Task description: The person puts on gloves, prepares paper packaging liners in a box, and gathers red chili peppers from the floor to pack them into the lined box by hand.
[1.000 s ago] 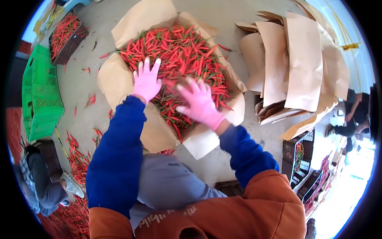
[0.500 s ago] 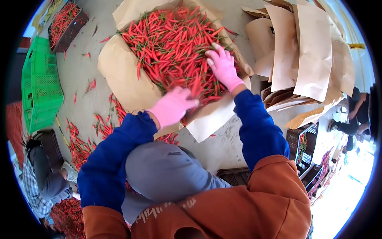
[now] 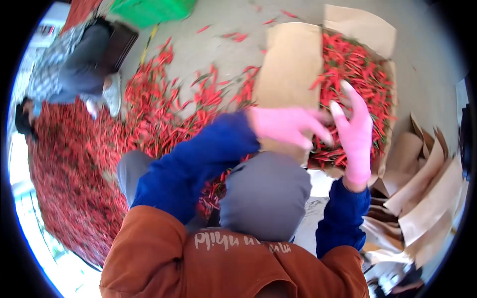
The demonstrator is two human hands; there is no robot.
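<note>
Red chilli peppers [image 3: 357, 69] with green stems fill a box lined with brown paper, whose flap [image 3: 288, 69] folds out to the left. Over the near part of the box, my right hand [image 3: 357, 134], in a pink glove with pale fingertips, is raised with its fingers apart. Beside it my left hand [image 3: 288, 125], also pink-gloved and slightly blurred, reaches in from the left across the paper edge, its fingers stretched out. No chilli shows in either hand. The two hands nearly meet at the fingertips.
A large heap of chillies [image 3: 74, 169] spreads over the floor on my left. Another person [image 3: 82, 64] crouches beside it. A green crate [image 3: 154, 10] stands at the top, and brown paper sheets [image 3: 422, 193] are stacked at the right.
The view has swung left, so the box now appears further right and more of the heap shows. Both hands have lifted off the chillies and come closer together.
</note>
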